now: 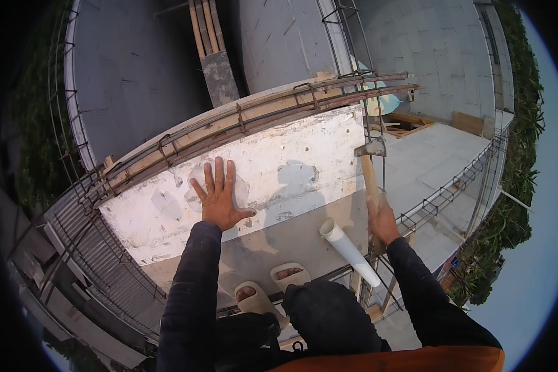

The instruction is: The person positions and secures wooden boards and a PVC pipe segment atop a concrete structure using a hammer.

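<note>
My left hand point(219, 197) is spread open with its palm toward a white, scuffed board point(242, 162); whether it presses on the surface I cannot tell. Grey patches and small dark holes mark the board around it. On the other side, my right hand point(383, 222) is closed around the wooden handle of a hatchet point(371, 149). Its metal head points away from me, at the board's right end. A white plastic pipe point(350, 253) stands between my right forearm and the board, its open end toward the board.
Tied rebar point(242, 118) runs along the board's far edge, with a second rebar cage point(459, 189) at the right. Beyond lies a deep recess holding wooden poles point(208, 28). Corrugated sheeting point(87, 229) is at the left. My sandalled feet point(260, 304) are close to the near edge.
</note>
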A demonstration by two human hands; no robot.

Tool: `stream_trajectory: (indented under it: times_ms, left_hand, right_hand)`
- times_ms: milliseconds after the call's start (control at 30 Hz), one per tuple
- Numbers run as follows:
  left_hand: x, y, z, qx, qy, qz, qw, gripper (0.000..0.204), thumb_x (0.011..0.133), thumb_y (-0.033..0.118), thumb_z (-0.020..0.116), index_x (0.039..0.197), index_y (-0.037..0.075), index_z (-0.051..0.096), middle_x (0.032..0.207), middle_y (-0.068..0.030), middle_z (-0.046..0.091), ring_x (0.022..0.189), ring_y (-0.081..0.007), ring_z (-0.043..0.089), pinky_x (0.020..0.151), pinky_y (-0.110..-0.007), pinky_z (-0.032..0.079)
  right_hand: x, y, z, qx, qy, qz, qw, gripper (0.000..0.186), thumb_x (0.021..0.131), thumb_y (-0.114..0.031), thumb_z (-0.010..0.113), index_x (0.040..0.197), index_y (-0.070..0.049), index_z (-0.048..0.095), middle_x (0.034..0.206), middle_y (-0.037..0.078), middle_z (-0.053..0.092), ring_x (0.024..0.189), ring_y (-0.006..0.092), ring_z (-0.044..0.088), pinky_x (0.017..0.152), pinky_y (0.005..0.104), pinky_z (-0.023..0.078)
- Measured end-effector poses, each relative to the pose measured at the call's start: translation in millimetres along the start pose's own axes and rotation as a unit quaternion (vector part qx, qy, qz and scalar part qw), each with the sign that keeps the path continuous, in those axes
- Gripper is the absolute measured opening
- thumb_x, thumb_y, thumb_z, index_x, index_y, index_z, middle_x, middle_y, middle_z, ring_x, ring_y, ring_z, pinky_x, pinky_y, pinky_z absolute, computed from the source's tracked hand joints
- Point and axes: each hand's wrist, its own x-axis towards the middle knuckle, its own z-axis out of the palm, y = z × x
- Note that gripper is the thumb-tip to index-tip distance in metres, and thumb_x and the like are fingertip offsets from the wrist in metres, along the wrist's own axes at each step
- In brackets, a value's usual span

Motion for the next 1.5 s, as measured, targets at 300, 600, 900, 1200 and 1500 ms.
stream_trajectory:
  times_ms: [300,600,900,1200,1500]
  left_hand:
    - [-2.5,-2.1,-4.0,-0.011,-0.006,0.019,1.0,0.157,0.064,0.071,0.09,0.172,0.014,-0.008,0.178,-0.0181,-0.015,0.162,-0.0432,-0.021,0.118,-0.075,-0.019]
    - [-6.6,1.9,-7.9,0.022,-0.002,0.022,1.0,0.152,0.068,0.073,0.085,0.172,0.016,-0.01,0.178,-0.0188,-0.015,0.162,-0.0443,-0.02,0.119,-0.077,-0.015]
    - [1.9,7.4,-2.3,0.06,-0.022,0.014,0.998,0.154,0.07,0.078,0.082,0.17,0.01,-0.015,0.175,-0.0233,-0.022,0.159,-0.0467,-0.028,0.115,-0.079,-0.016]
    - [-1.4,56.6,-30.9,0.122,-0.046,-0.062,0.989,0.147,0.077,0.066,0.083,0.169,0.006,-0.015,0.176,-0.0244,-0.018,0.161,-0.0466,-0.02,0.125,-0.071,-0.005]
    - [88.8,140.5,-36.9,0.033,0.176,0.08,0.981,0.101,0.089,0.049,0.077,0.166,0.005,0.028,0.171,-0.017,0.029,0.158,-0.0378,0.021,0.126,-0.058,0.018]
  right_hand:
    - [-4.3,-37.5,-45.7,-0.082,-0.026,0.011,0.996,0.058,0.109,-0.048,0.052,0.127,0.007,0.053,0.07,0.013,0.062,0.05,0.0241,0.064,0.047,0.0391,0.053]
    - [-10.5,-29.2,-37.6,-0.048,-0.018,0.011,0.999,0.06,0.108,-0.048,0.052,0.124,0.01,0.054,0.076,0.016,0.063,0.052,0.025,0.063,0.05,0.0414,0.054]
    - [9.5,-21.3,-60.6,-0.147,-0.041,-0.076,0.985,0.064,0.109,-0.049,0.047,0.117,0.014,0.058,0.091,0.032,0.072,0.087,0.0434,0.074,0.086,0.0501,0.056]
    - [27.3,-21.5,-94.4,-0.212,-0.085,-0.111,0.967,0.063,0.11,-0.049,0.046,0.124,0.012,0.056,0.092,0.03,0.073,0.096,0.0443,0.073,0.091,0.0524,0.055]
    - [31.5,-27.4,-102.8,-0.209,-0.1,-0.095,0.968,0.065,0.109,-0.05,0.047,0.125,0.012,0.055,0.097,0.035,0.072,0.098,0.051,0.071,0.091,0.0558,0.054]
